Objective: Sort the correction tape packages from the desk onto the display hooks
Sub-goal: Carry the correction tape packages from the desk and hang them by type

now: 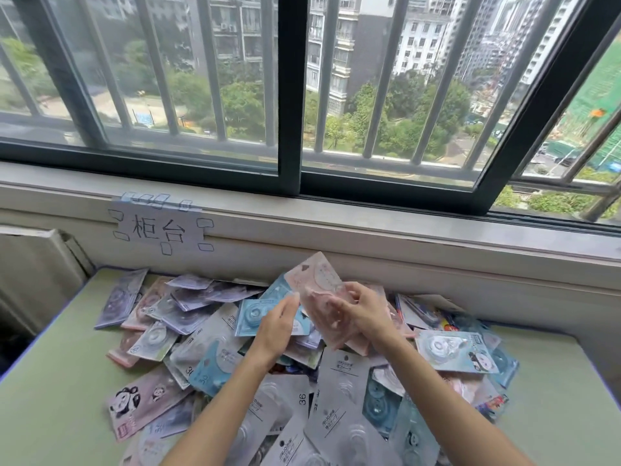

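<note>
Right hand [361, 309]: a pink correction tape package [322, 290] is gripped, thumb on its face and fingers curled behind, and is held tilted above the heap.
Left hand [275, 326]: its fingers are curled at the lower left edge of the pink package, over a blue package [252, 316]; which of the two is pinched cannot be told for certain, though a grip on the pink one seems likelier.
Heap of packages [336, 381]: blue, grey, lilac and pink blister cards are piled loosely, overlapping, across the middle of the bench [53, 381].
Panda package [141, 403]: laid flat at the near left edge of the heap, printed side up.
Paper label [156, 227]: taped to the wall below the window sill, with handwritten characters on it.
Window [289, 95]: dark sliding frames are seen with bars outside; apartment blocks and trees are visible beyond.
</note>
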Action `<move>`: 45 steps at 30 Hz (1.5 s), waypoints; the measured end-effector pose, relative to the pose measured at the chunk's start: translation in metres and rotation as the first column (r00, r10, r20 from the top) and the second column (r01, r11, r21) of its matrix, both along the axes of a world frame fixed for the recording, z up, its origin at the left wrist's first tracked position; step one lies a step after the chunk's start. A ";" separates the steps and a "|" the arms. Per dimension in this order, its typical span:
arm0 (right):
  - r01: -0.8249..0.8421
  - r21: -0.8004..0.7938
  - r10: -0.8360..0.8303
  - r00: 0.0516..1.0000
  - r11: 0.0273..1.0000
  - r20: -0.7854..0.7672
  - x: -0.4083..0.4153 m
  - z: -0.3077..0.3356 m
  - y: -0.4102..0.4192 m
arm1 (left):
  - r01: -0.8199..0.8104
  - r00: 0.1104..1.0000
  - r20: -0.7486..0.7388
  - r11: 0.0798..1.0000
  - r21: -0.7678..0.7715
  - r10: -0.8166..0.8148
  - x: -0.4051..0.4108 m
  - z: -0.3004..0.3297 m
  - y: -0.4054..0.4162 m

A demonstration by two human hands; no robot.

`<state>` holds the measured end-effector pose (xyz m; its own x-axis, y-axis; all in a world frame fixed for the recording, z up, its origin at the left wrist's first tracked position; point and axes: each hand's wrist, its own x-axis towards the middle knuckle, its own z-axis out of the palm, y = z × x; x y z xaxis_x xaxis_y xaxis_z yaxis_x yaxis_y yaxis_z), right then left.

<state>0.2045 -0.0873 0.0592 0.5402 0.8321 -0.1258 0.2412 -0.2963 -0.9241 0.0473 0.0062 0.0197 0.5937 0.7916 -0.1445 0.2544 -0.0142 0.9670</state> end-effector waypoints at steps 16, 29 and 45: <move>-0.225 -0.322 0.350 0.840 0.920 0.414 -0.030 -0.033 0.090 | -0.389 0.887 0.219 0.914 -0.118 0.406 -0.128 -0.023 0.045; -0.179 -0.678 0.669 0.461 0.713 0.582 -0.055 -0.060 0.124 | -0.464 0.857 0.193 0.878 -0.116 0.478 -0.181 -0.047 0.051; -0.674 -0.497 0.810 0.575 0.548 0.114 -0.038 0.048 0.097 | -0.380 0.908 0.136 0.916 -0.131 0.396 -0.173 -0.027 0.052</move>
<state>0.1666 0.0096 0.1071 -0.1914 0.8671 -0.4600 0.7676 -0.1598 -0.6207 -0.1260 0.0579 -0.0069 0.2642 0.9503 -0.1647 0.0660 0.1525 0.9861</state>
